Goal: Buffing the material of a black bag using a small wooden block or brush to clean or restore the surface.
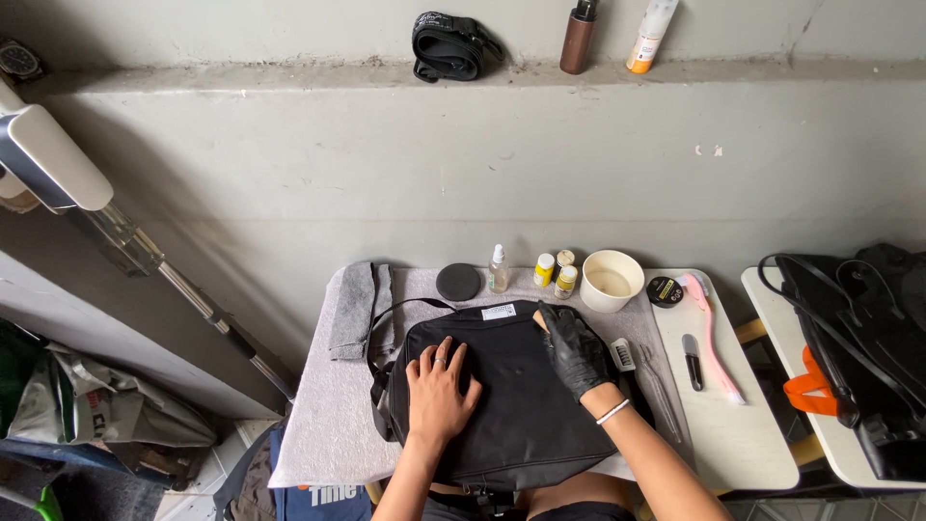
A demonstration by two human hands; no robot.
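My bare left hand (441, 391) lies flat on the black bag (511, 405), fingers spread and holding nothing; my gloved right hand (572, 349) presses its upper part, fingers curled narrow, and I cannot tell if they pinch anything. The bag fills the grey mat (323, 425), free space lying left of my fingers. Beyond my fingertips stand a white cup (612, 280) holding pale liquid, small jars (557, 270) and a spray bottle (498, 269).

White rectangular label (499, 312) on black bag (521, 405), top edge.
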